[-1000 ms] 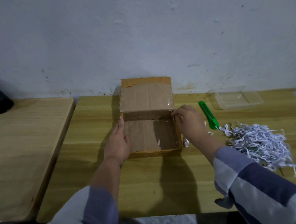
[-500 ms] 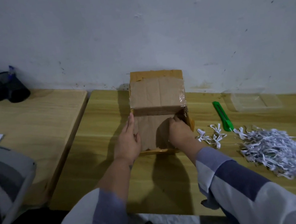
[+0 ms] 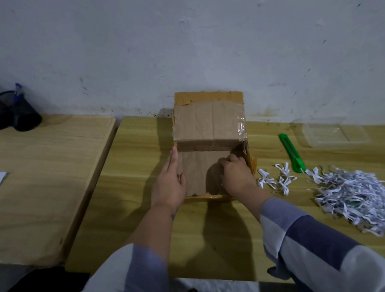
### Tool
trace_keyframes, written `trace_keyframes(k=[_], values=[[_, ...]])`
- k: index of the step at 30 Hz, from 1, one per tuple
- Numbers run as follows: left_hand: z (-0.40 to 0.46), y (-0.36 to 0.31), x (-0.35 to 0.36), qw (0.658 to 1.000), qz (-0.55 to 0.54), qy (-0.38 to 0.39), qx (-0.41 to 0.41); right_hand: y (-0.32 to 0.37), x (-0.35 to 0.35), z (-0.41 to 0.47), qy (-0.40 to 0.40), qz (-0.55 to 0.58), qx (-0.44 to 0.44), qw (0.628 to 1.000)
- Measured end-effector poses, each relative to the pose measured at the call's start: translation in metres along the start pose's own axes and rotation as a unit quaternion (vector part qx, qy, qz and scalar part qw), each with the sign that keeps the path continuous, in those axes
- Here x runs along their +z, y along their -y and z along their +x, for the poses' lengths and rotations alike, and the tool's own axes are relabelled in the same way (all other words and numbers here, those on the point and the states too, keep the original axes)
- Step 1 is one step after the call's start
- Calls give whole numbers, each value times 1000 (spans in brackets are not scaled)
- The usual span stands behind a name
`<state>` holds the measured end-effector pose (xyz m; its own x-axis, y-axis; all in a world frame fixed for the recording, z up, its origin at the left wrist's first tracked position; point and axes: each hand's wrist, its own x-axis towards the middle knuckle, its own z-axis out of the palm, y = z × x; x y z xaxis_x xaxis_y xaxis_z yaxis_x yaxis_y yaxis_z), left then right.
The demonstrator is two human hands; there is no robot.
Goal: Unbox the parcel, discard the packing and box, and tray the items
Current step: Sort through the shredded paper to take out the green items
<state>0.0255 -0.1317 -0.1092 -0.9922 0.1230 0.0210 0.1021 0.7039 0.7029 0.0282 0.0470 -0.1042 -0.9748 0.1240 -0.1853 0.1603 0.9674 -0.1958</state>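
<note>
Far left of the box, two black mesh pen cups (image 3: pixel 5 111) stood by the wall on the neighbouring table. My left hand (image 3: pixel 170 184) lay flat, fingers straight, against the left side of the cardboard box (image 3: pixel 208 129), whose far flap stood upright. My right hand (image 3: pixel 236 177) was curled inside the box at its right wall; whether it held anything I could not tell. Right of the box lay stray paper shreds (image 3: pixel 277 179), a green utility knife (image 3: pixel 291 153), a clear plastic tray (image 3: pixel 332 132) and a heap of shredded paper (image 3: pixel 360 197).

Dim, bluish light; soft shadows fall near and left of the box (image 3: pixel 209 125); wide-angle bending at edges, mild softness throughout.
</note>
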Motion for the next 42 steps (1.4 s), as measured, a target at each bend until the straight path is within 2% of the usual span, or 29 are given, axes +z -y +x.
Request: trace_keyframes(k=[5,11,19,21,24,26,30,32,35,39,42], values=[[2,-2,1,1000,10,7,-11,-2,-2,0,28,-8,-9,1000],[7,-2,1,999,14,22,-24,1,0,8,58,40,58,996],[13,0,2,998,29,32,-38,-3,2,15,72,81,45,993],[14,-1,3,998,33,32,-42,-5,-4,12,30,126,24,991],[16,-1,3,998,31,34,-51,-14,-22,8,-109,209,14,972],[17,1,5,998,27,36,-50,-29,-35,7,-168,245,24,955],[18,1,5,998,20,42,-53,-72,-48,-1,-236,218,92,943],[19,1,4,997,28,46,-58,-93,-45,-7,-198,207,129,949],[20,-1,3,995,64,52,-56,-111,-38,-17,-80,189,171,964],[20,-5,1,992,89,73,-48,-121,-35,-28,-99,207,171,958],[25,-1,-3,991,48,112,-49,-124,-31,-29,-90,196,160,963]])
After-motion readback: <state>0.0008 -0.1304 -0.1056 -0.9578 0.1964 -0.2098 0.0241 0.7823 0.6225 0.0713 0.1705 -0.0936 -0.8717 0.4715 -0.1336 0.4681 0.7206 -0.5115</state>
